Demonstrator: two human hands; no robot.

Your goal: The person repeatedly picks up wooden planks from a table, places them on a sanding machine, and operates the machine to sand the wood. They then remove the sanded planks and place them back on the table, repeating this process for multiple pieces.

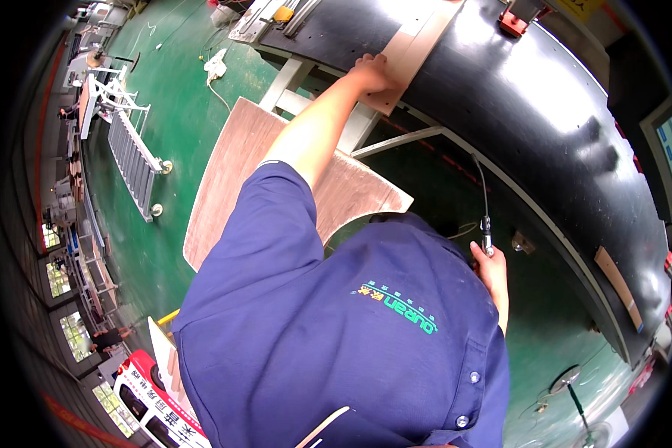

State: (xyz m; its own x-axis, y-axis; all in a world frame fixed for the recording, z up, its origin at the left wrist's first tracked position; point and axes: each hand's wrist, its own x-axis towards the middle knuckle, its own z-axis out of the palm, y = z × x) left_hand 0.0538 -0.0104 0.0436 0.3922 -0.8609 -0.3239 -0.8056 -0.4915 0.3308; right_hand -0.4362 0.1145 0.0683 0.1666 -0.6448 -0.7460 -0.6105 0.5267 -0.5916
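My left arm reaches out to the far side, where my left hand (374,75) grips the edge of a long, narrow light-brown wooden board (414,56), fingers curled over its left side. The board lies flat on a curved black tabletop (500,89), its near end at the table's edge. Lower and to the right, beside my body, my right hand (491,270) is closed around a silver hand tool (487,233) with a thin dark hose running up from it toward the table edge. The tool's lower part is hidden in my palm, so I cannot make out its exact kind.
A curved wood-grain panel (228,183) is beside my left arm. A red clamp-like fixture (513,24) and a narrow wooden strip (618,287) are on the black table. A grey wheeled rack (134,164) stands on the green floor at left. A stand (575,403) is at lower right.
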